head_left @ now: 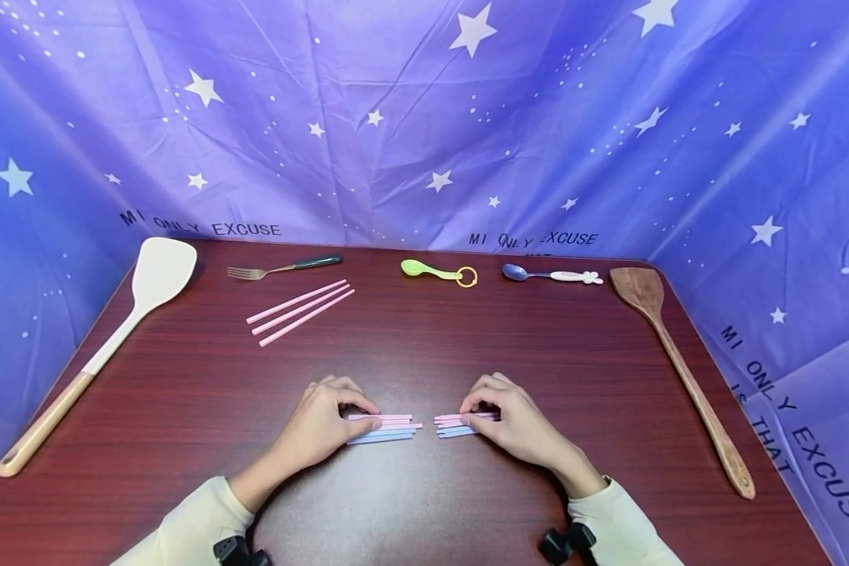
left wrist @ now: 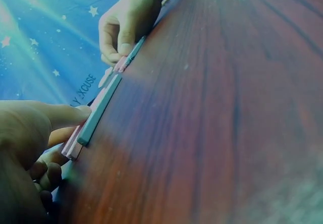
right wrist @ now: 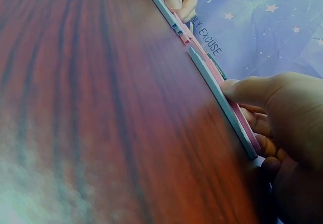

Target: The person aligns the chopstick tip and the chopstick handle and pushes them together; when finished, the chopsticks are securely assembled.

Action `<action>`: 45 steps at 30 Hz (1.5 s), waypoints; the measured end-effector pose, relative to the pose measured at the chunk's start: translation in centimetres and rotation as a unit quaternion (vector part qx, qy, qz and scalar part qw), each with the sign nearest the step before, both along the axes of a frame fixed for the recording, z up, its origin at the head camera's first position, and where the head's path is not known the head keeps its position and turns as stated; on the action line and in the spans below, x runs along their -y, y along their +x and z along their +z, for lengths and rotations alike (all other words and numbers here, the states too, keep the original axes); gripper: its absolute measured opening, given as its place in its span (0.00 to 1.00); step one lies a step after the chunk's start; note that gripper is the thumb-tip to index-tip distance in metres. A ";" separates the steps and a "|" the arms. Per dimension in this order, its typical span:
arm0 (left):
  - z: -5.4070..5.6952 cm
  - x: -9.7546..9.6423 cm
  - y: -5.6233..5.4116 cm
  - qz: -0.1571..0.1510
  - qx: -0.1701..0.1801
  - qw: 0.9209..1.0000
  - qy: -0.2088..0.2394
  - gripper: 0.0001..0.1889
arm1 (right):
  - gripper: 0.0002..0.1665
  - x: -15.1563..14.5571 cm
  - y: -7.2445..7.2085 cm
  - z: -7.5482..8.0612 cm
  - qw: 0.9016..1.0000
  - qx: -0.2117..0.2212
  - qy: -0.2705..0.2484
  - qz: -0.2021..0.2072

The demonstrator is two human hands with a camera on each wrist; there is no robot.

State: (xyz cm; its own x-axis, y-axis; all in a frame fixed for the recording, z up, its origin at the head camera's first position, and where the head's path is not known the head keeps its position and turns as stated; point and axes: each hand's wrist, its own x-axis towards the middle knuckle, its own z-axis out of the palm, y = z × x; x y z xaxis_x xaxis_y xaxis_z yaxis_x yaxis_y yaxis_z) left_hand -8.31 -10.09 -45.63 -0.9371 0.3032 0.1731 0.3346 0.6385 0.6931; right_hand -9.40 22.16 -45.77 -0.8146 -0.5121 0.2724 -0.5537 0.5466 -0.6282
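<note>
Two groups of short pink and blue straws lie end to end on the table, with a narrow gap between them. My left hand (head_left: 323, 420) pinches the left group (head_left: 399, 425) between thumb and index finger. Opposite it, my right hand (head_left: 512, 423) pinches the right group (head_left: 449, 425) the same way. In each group the pink straws lie on the far side and a blue straw (left wrist: 101, 110) lies nearest me. The left wrist view has the left thumb on top of the straws. From the right wrist, the right thumb rests along the blue straw (right wrist: 222, 103).
Three longer pink straws (head_left: 300, 310) lie behind the left hand. Along the back are a fork (head_left: 283, 268), a green spoon (head_left: 431, 270) with a yellow ring and a small spoon (head_left: 552, 275). A white spatula (head_left: 157, 275) lies left, a wooden spatula (head_left: 679, 358) right.
</note>
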 end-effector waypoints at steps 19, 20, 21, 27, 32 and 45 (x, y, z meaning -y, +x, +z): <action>0.3 0.2 -0.4 -0.011 -0.011 0.999 0.028 0.06 | 0.08 -0.2 -0.2 0.1 0.999 -0.004 -0.051 0.008; 0.3 0.3 -0.5 -0.013 -0.012 0.999 0.035 0.06 | 0.09 -0.3 -0.2 0.2 0.999 -0.003 -0.053 0.007; 0.4 0.3 -0.6 -0.014 -0.012 0.999 0.040 0.06 | 0.09 -0.3 -0.3 0.2 0.998 -0.001 -0.056 0.006; 0.7 0.7 -1.2 -0.016 -0.019 0.998 0.064 0.06 | 0.06 -0.2 -0.8 0.9 0.998 0.007 -0.058 -0.004; 1.3 0.7 -1.9 -0.019 -0.047 0.996 0.076 0.05 | 0.07 0.2 -1.5 1.6 0.998 0.005 -0.059 -0.013; 2.7 0.2 -3.2 -0.015 -0.074 0.993 0.086 0.05 | 0.03 1.7 -2.5 2.8 0.998 -0.006 -0.065 -0.023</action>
State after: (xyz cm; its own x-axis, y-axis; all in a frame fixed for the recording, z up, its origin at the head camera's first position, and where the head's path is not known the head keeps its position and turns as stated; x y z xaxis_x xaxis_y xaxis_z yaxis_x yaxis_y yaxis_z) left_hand -11.54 -10.28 -42.95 -0.8889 0.2838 0.3596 0.4573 0.5033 0.7332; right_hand -11.90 20.49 -42.95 -0.8325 -0.4344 0.3439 -0.5381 0.4861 -0.6886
